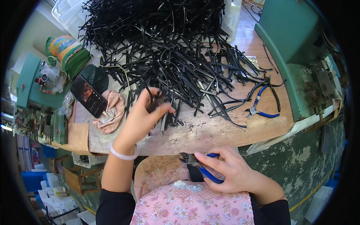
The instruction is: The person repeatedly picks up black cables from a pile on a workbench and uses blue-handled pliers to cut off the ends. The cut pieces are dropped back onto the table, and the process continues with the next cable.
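My left hand [140, 118], with a pale bangle [123, 155] at the wrist, reaches to the near edge of a heap of thin black strips [168, 63]. Its thumb and forefinger are apart, with dark strips behind and between them; the other fingers are blurred. Closer to me, over my lap, my right hand [234, 170] grips blue-handled pliers [212, 175], their jaws pointing left. A dark band [195, 173] shows just under the jaws; I cannot tell whether it touches them. Some strips in the heap have shiny metal-looking ends.
Another pair of blue-handled pliers [258, 103] and black-handled ones [276, 95] lie right on the wooden table [210, 133]. At left are a phone [89, 96], a pink cloth [112, 112] and a dark green round object [95, 77]. Green machines [296, 45] flank the table.
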### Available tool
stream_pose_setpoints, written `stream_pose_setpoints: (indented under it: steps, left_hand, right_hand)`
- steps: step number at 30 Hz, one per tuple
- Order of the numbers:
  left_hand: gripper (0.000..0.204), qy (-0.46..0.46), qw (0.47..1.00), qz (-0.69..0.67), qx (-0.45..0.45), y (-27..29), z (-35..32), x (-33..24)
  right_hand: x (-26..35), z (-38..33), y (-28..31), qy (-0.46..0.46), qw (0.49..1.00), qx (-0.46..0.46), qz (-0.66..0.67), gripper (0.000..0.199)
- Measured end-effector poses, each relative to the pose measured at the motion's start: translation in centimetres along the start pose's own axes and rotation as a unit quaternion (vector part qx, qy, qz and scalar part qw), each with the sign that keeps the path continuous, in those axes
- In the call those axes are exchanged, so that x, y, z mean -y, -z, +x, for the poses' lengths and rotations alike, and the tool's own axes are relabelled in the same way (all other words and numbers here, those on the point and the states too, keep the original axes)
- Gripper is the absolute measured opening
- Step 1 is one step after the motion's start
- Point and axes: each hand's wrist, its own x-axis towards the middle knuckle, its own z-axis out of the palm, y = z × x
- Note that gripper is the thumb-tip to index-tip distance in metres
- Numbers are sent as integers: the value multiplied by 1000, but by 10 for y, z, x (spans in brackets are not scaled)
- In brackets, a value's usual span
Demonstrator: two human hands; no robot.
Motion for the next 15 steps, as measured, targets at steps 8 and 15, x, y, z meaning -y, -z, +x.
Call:
stream_pose_setpoints:
  steps: [8,15]
  left_hand:
    - [36,89,952,-292,20,-12,-42,-3]
    - [42,105,938,-327,42,-22,-45,-11]
  right_hand:
    - [-9,8,-11,-14,997,-41,-68,66]
    - [-1,14,-6,44,985,11,-169,63]
